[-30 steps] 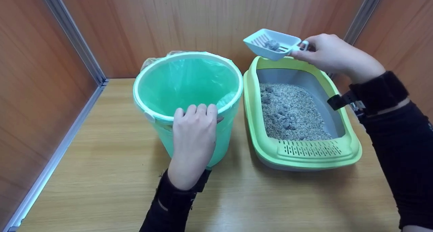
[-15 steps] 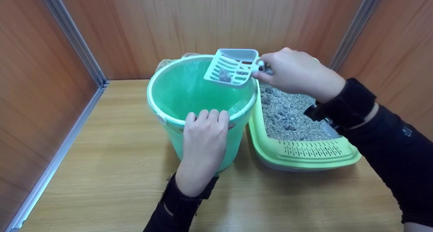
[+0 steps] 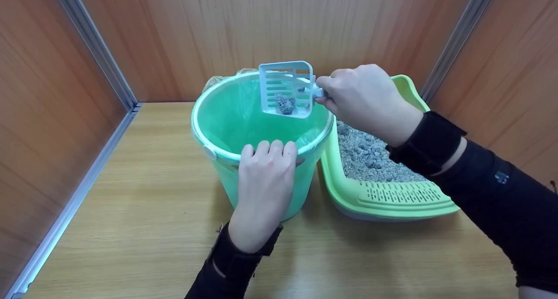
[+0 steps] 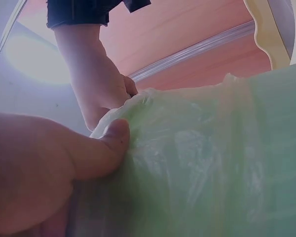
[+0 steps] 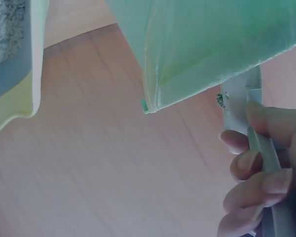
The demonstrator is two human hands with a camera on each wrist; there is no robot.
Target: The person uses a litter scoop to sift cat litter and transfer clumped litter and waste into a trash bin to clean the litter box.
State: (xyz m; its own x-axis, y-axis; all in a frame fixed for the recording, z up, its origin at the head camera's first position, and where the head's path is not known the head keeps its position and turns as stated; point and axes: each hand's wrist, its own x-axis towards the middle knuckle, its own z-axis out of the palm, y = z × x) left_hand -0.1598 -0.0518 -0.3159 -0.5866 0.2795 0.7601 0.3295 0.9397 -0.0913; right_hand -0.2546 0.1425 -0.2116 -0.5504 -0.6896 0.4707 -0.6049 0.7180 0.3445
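Scoop, pale blue, slotted, grey clump inside, right grip round handle, left grip round bin rim

Your left sleeve and right sleeve are both black and close-fitting, the right one carrying a small, pale mark (too blurred to read). You wear a broad black left wristband with a squared tab, and a similar right wristband. Your left hand and right hand are bare.

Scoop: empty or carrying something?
Carrying something: in the head view, a grey clump sits on the slotted scoop, which the right hand holds over the green bin.
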